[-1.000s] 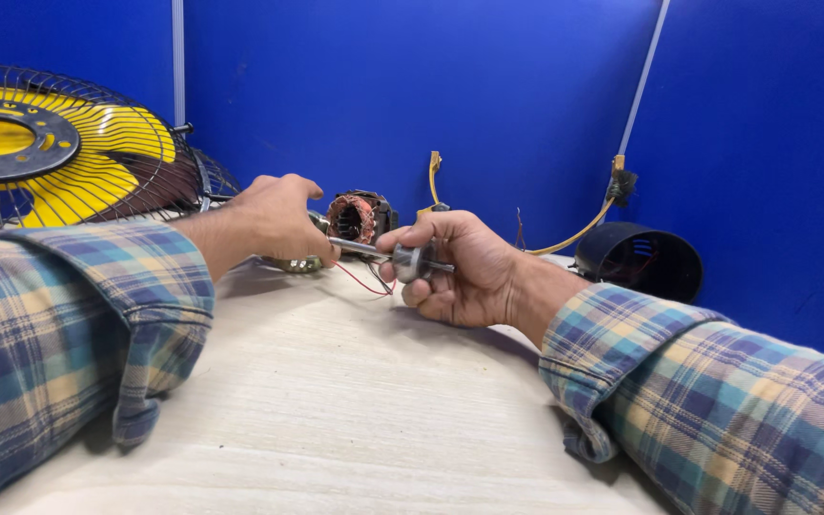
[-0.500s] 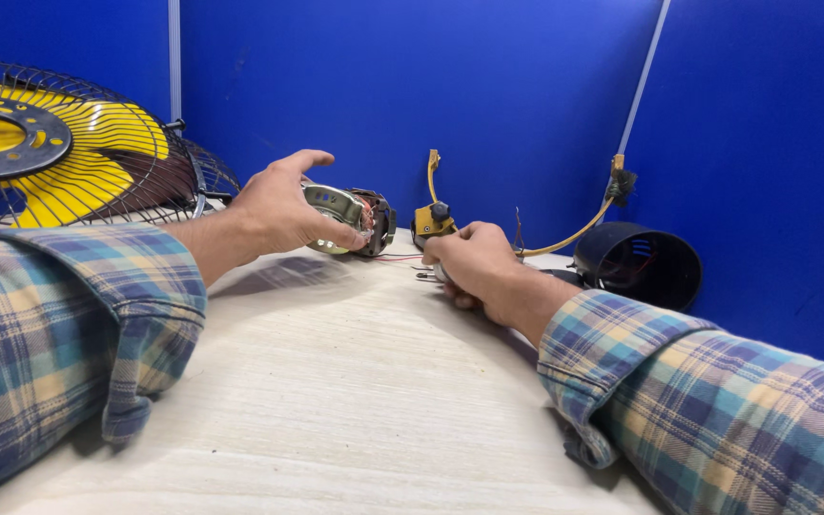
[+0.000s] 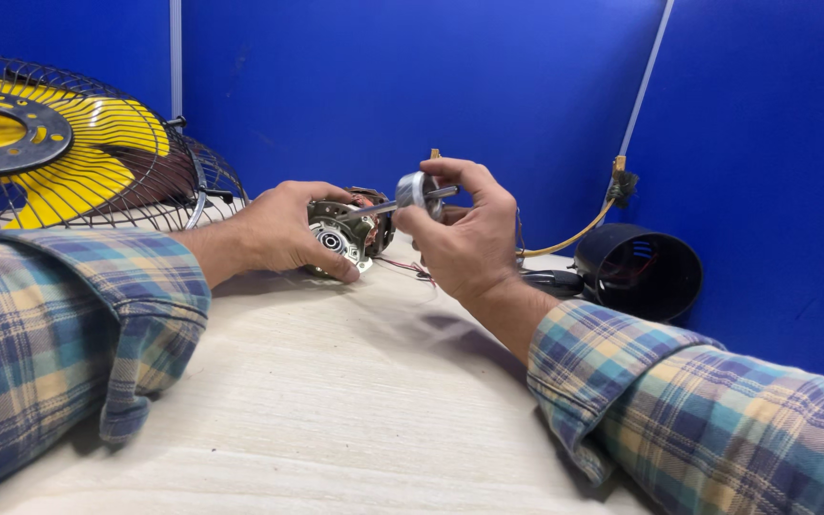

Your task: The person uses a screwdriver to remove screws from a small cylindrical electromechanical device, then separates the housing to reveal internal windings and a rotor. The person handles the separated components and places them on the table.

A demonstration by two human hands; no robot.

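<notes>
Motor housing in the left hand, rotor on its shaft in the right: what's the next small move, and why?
Probably ease the rotor along its shaft line into the motor housing. The right hand holds it just above and beside the housing, shaft end pointing toward the open centre, while the left hand braces the housing on the table. Whether the shaft tip has entered cannot be told.

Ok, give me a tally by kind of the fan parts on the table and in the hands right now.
Fan grille with yellow blades: 1
Motor body, held by left hand: 1
Rotor with shaft, held by right hand: 1
Black cylindrical housing: 1
Yellow cable: 1
Total: 5
</notes>
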